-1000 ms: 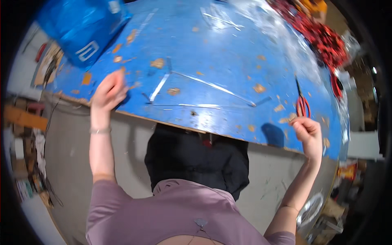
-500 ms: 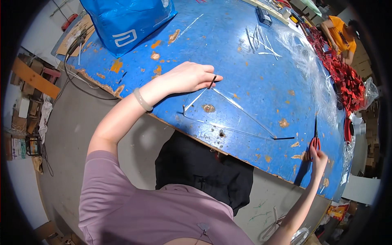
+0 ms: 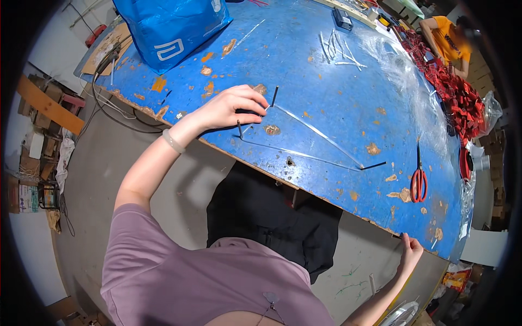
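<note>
A thin clear plastic strip (image 3: 318,134) is stretched in a triangle around three dark upright pegs on a worn blue table. The peg (image 3: 275,96) at the top corner stands beside the fingertips of my left hand (image 3: 235,106). My left thumb and fingers close on the strip there, partly hiding it. Another peg (image 3: 240,129) is just below that hand, and a third peg (image 3: 374,165) is at the right corner. My right hand (image 3: 411,251) is at the table's front edge, fingers pinched together; what they hold, if anything, is unclear. Red-handled scissors (image 3: 418,183) lie beyond it.
A blue bag (image 3: 173,33) stands at the far left. Several loose cut strips (image 3: 341,50) lie at the back, near a small dark box (image 3: 342,19). Clear film (image 3: 401,76) and a heap of red ribbon (image 3: 462,111) run along the right. A person (image 3: 447,41) in orange is beyond.
My right hand has let go of the scissors, leaving them on the table, and moved down to the table edge. My left hand has shifted left and down, away from the top peg.
</note>
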Demonstrator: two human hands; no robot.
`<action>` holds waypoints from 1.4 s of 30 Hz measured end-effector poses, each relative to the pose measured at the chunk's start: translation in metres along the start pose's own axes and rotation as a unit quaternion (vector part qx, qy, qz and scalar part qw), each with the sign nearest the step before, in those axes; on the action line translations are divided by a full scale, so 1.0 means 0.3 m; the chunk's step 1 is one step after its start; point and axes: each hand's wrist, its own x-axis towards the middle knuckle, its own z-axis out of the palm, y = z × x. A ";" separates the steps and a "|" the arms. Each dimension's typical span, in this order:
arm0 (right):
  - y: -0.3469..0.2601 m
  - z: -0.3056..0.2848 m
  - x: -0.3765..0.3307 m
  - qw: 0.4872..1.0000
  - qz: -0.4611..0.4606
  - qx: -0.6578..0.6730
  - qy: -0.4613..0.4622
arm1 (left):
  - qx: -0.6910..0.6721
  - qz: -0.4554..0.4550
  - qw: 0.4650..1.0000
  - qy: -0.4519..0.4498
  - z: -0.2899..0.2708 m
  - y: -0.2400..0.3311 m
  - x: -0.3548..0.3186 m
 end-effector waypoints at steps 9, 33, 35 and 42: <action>0.006 -0.019 -0.071 1.000 0.002 0.031 0.003 | 0.106 0.047 0.992 -0.051 -0.015 0.001 0.021; 0.040 -0.314 -0.974 0.980 0.185 0.055 -0.036 | -0.486 0.244 0.619 -0.567 1.016 1.342 -0.026; 0.067 -0.325 -0.976 0.974 0.184 0.065 -0.114 | -0.607 0.066 0.479 -0.631 0.982 1.223 -0.042; 0.235 -0.286 -0.783 0.985 0.084 0.119 -0.088 | -0.765 -0.212 0.462 -0.396 0.526 0.585 0.012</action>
